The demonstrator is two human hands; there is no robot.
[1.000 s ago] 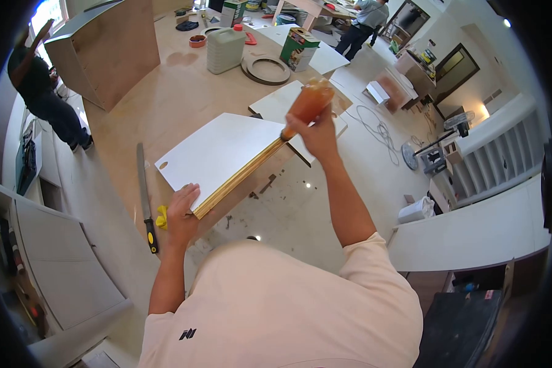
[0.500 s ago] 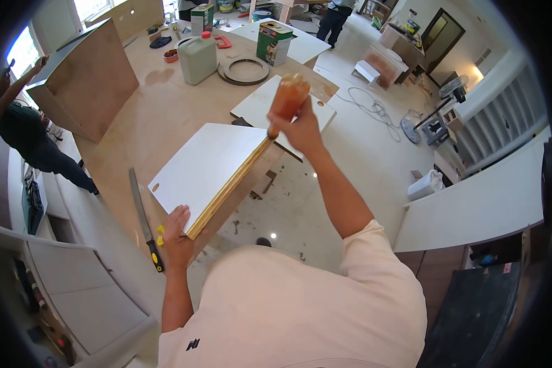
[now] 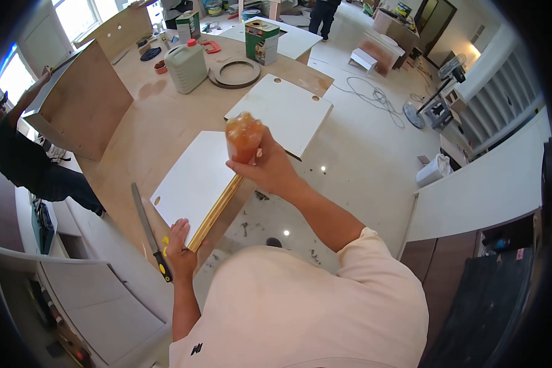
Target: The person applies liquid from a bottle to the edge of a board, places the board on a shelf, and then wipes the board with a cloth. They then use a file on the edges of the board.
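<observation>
My right hand (image 3: 270,161) is wrapped around an orange bottle (image 3: 244,138), tipped with its base up and its lower end right at the layered wooden edge of a white board (image 3: 193,165). The bottle's mouth is hidden behind my hand. At the near corner of that board, my left hand (image 3: 181,248) grips it with the fingers on the white top. The exposed edge (image 3: 211,214) runs in yellowish bands from my left hand up to the bottle. A saw (image 3: 144,221) with a black and yellow handle lies left of the board, close to my left hand.
On the wooden worktable (image 3: 159,116) stand a pale jerrycan (image 3: 187,67), a coil of edge banding (image 3: 234,73) and a green tin (image 3: 261,42). Another white panel (image 3: 288,113) overhangs the far right. A person (image 3: 21,150) holds a wooden box (image 3: 83,101) at left.
My right hand has brought the bottle back along the board's edge, from the far corner toward me. My left hand keeps its hold on the near corner. The view has shifted slightly.
</observation>
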